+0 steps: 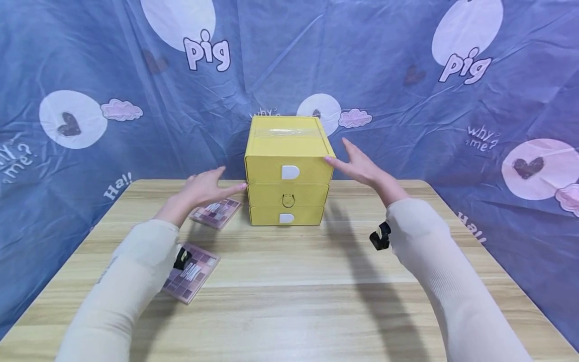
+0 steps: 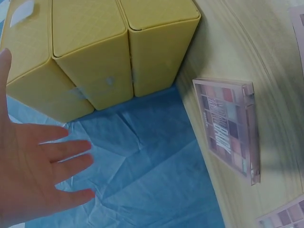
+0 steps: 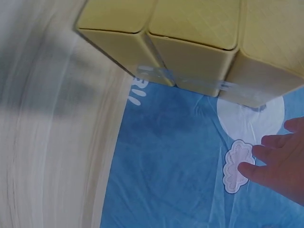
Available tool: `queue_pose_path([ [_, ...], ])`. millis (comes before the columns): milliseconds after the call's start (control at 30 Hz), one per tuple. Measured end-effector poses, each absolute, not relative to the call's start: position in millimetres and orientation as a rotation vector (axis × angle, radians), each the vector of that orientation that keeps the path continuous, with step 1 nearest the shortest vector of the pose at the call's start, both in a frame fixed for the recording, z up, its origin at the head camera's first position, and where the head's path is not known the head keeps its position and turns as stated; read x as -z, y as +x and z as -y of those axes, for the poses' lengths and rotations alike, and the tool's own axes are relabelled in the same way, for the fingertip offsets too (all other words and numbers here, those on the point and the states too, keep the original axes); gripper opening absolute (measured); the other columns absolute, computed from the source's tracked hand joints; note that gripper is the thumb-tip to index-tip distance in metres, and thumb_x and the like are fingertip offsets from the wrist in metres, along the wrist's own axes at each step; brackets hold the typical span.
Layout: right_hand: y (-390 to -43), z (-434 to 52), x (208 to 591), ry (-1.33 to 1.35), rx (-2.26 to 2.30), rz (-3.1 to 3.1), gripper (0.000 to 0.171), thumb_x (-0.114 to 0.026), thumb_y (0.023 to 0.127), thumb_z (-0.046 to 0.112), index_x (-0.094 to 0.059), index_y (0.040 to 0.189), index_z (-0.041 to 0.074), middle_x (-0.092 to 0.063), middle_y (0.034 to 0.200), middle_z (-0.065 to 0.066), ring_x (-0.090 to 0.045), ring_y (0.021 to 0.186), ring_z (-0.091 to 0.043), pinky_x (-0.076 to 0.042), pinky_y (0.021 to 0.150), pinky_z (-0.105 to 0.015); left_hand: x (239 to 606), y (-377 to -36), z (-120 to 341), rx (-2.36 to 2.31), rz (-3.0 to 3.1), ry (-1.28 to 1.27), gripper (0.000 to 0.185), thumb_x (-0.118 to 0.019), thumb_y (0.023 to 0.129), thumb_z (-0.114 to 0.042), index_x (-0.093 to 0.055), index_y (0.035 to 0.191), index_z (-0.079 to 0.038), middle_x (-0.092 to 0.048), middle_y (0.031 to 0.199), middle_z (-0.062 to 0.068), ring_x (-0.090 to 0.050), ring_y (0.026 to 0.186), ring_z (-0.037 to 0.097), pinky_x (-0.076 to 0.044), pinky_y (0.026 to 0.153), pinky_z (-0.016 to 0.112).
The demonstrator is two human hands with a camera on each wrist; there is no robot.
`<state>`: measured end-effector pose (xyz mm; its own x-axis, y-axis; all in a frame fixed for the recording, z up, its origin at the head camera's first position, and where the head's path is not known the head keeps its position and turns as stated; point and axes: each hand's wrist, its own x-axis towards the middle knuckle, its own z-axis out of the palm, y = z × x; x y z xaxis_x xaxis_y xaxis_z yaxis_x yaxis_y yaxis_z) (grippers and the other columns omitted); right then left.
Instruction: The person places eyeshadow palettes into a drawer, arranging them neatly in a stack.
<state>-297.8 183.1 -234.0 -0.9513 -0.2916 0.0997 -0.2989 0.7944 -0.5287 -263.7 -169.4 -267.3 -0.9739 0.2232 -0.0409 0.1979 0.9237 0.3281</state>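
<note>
One yellow drawer box [image 1: 271, 173] is flanked by the left hand [image 1: 203, 188] and the right hand [image 1: 362, 166].
Both hands are held wide, thumbs apart from fingers, with nothing gripped. The box is placed upright between them, its front turned to the viewer, to the left hand's right and the right hand's left; whether it is touched, or which hand is nearer, cannot be told. It is set toward the far edge of a wooden table [image 1: 289, 301], backed by blue printed cloth [image 1: 280, 60].
</note>
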Motion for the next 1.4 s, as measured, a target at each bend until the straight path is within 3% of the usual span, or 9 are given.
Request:
queue_pose_path([
  [133,-301,-186,227,0.4,-1.039,2.997,0.091,-0.038,0.078,0.064,0.005,0.138,0.01,0.0,0.143,-0.013,-0.003,0.127,-0.029,-0.008,0.1,-0.046,266,-261,171,-0.524,-2.962,0.349,0.103,-0.029,0.068,-0.077,-0.023,0.134,0.001,-0.032,0.13,0.025,-0.03,0.116,0.041,-0.025,0.092,0.054],
  [467,-315,-191,216,0.267,-1.396,2.93,0.091,-0.039,0.078,0.064,0.002,0.139,0.011,-0.002,0.143,-0.011,-0.008,0.127,-0.028,-0.011,0.1,-0.046,272,-253,160,-0.731,-2.861,0.466,0.087,-0.039,0.073,-0.069,-0.042,0.124,0.002,-0.053,0.112,0.02,-0.048,0.103,0.031,-0.037,0.086,0.043],
  [700,-324,-189,216,0.245,-1.704,2.838,0.082,-0.039,0.08,0.059,-0.007,0.139,0.012,-0.012,0.141,-0.013,-0.016,0.125,-0.03,-0.02,0.097,-0.048,281,-248,146,-0.886,-2.835,0.541,0.073,-0.046,0.077,-0.061,-0.051,0.116,0.001,-0.057,0.105,0.016,-0.052,0.097,0.027,-0.041,0.083,0.038],
  [933,-331,-187,217,0.184,-1.93,2.747,0.075,-0.038,0.084,0.053,-0.005,0.139,0.014,-0.015,0.14,-0.015,-0.018,0.125,-0.029,-0.022,0.097,-0.046,288,-251,125,-1.071,-2.816,0.564,0.066,-0.046,0.077,-0.06,-0.056,0.111,-0.004,-0.058,0.105,0.009,-0.052,0.097,0.021,-0.041,0.083,0.034],
  [1133,-336,-182,223,0.147,-2.054,2.677,0.074,-0.046,0.082,0.051,-0.011,0.139,0.017,-0.015,0.14,-0.014,-0.019,0.124,-0.03,-0.023,0.096,-0.048,294,-254,101,-1.488,-2.65,0.351,0.06,-0.052,0.078,-0.053,-0.057,0.106,0.0,-0.059,0.1,0.013,-0.054,0.092,0.024,-0.043,0.08,0.035],
  [1400,-341,-180,228,0.082,-2.203,2.569,0.073,-0.049,0.082,0.048,-0.013,0.139,0.021,-0.016,0.141,-0.011,-0.023,0.123,-0.029,-0.028,0.094,-0.047,295,-257,73,-1.97,-2.189,0.112,0.06,-0.052,0.08,-0.049,-0.051,0.114,0.001,-0.058,0.103,0.017,-0.056,0.092,0.03,-0.043,0.081,0.041],
])
